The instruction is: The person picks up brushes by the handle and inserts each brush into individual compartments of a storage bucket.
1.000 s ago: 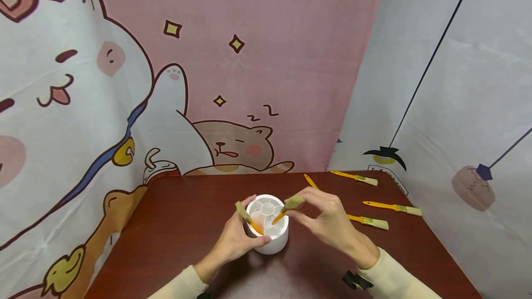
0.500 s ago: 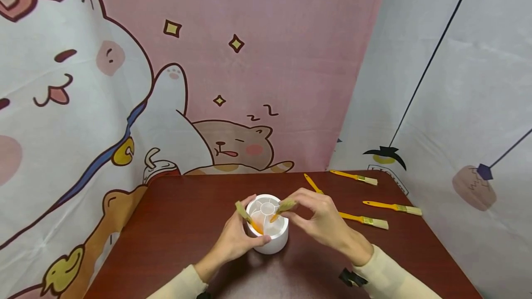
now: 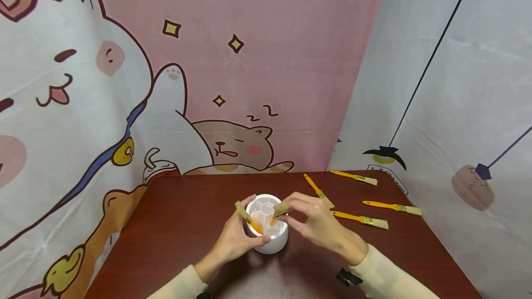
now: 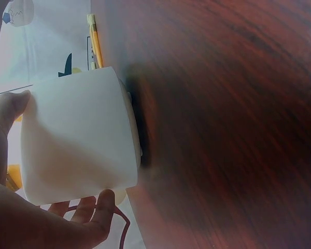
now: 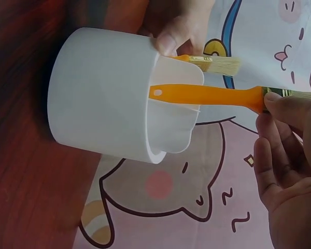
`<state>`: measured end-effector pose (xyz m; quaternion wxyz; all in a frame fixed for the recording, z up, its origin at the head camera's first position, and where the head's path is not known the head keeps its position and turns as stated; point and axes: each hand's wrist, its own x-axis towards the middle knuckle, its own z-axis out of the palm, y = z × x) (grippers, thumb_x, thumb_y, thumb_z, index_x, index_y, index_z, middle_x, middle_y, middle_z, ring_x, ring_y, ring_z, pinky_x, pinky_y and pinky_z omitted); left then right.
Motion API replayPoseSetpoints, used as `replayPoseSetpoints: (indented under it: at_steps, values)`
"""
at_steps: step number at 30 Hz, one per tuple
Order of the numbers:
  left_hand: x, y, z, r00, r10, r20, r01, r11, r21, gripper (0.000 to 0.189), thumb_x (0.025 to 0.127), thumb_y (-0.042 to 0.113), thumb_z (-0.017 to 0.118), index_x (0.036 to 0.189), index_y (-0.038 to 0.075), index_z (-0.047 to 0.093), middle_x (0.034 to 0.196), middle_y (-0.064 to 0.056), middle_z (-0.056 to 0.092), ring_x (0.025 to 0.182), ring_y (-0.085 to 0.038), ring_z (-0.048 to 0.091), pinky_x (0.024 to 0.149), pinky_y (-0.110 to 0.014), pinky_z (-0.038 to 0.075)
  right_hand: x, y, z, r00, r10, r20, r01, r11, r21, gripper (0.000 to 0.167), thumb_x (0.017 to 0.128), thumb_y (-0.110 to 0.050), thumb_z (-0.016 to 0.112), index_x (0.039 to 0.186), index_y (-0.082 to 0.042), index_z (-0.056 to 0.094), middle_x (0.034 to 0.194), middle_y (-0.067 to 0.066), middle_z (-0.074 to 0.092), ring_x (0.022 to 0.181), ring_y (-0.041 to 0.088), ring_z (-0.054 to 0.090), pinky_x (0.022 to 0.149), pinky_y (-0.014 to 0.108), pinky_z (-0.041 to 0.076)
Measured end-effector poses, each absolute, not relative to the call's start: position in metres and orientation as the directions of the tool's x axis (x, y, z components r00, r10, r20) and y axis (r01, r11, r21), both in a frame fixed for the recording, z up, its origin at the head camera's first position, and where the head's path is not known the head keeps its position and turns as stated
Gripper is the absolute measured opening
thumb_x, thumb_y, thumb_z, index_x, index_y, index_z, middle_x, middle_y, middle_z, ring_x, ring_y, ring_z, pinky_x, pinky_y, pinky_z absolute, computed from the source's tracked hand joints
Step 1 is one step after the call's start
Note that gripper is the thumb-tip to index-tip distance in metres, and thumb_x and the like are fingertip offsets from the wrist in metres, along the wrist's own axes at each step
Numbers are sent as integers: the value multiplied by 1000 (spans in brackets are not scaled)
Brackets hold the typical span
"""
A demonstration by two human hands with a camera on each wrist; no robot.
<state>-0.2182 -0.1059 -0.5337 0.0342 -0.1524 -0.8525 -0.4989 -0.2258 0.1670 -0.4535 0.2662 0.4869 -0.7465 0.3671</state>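
A round white holder (image 3: 272, 244) with several compartments stands on the table. My left hand (image 3: 237, 241) grips its side, thumb at the front rim and fingers round the far side; the left wrist view shows its white wall (image 4: 80, 135) close up. One paintbrush (image 5: 220, 65) leans in the holder, bristles up, near the left thumb. In my right hand (image 3: 320, 223), thumb and fingers pinch a second paintbrush (image 5: 212, 97) near its metal band. Its orange handle points down, with the handle's end at the holder's opening, over or just inside a front compartment.
Several more yellow-handled paintbrushes lie on the dark red table (image 3: 187, 225) at the right, among them one brush (image 3: 360, 219) close behind the right hand and another brush (image 3: 392, 206) farther right. A printed cloth (image 3: 291, 59) hangs behind the table.
My right hand has moved left and slightly down, bringing the pinched paintbrush closer over the holder. The left hand and the holder stay in place.
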Motion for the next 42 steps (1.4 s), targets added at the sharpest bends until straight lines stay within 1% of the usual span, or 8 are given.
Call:
replayPoseSetpoints:
  at_steps: [4,10,14,17,20,30,39,42]
  values:
    - [-219,-106,-535,-953,225,204,288,455,843,121,77,36,111,178,26,44,162,-6,70,149,-31,67,127,-63,48,-226,166,-457,-399,-538,742,-916,262,-302,40,88,5,98,118,-18,85,114,-6,84,100,9,81,93,20,65]
    - [-218,-106,-536,-956,222,193,278,467,840,121,77,38,110,177,30,44,162,-5,70,149,-29,67,127,-61,49,-227,166,-462,-418,-543,728,-908,274,-317,40,89,4,98,119,-20,85,114,-7,84,99,8,79,91,20,65]
    - [-219,-106,-535,-954,224,199,284,461,841,122,77,38,110,178,25,44,162,-6,70,148,-29,67,127,-61,49,-228,166,-467,-433,-549,715,-901,289,-324,40,90,2,98,120,-20,85,112,-8,83,97,7,78,88,21,65]
    - [-220,-106,-535,-951,226,212,296,460,837,122,77,37,110,178,21,44,161,-7,70,147,-30,68,126,-62,49,-230,165,-471,-429,-553,714,-903,288,-319,40,89,3,98,119,-19,85,110,-7,82,95,7,77,87,20,64]
    - [-220,-107,-536,-954,223,201,286,464,839,121,77,37,110,178,25,44,161,-5,71,147,-29,68,126,-60,49,-231,165,-475,-421,-554,719,-907,280,-315,40,88,4,99,118,-18,85,110,-6,82,93,7,77,87,18,63]
    - [-220,-107,-536,-955,221,196,281,468,838,123,76,39,111,178,22,44,160,-8,71,147,-31,68,125,-62,49,-232,160,-484,-410,-566,716,-912,257,-319,40,89,7,97,120,-15,83,109,-4,81,91,10,77,85,14,61]
    - [-222,-107,-537,-952,229,202,289,460,840,121,77,40,110,178,29,43,159,-8,71,145,-29,68,124,-60,51,-234,158,-490,-407,-582,704,-913,277,-300,39,89,6,97,120,-13,84,110,-3,81,92,8,77,86,13,62]
    - [-222,-107,-538,-952,229,202,289,461,839,121,77,40,111,178,29,43,158,-8,71,145,-28,68,124,-59,51,-234,158,-492,-406,-586,701,-913,284,-292,39,89,6,97,121,-13,84,110,-3,81,91,8,78,84,18,65]
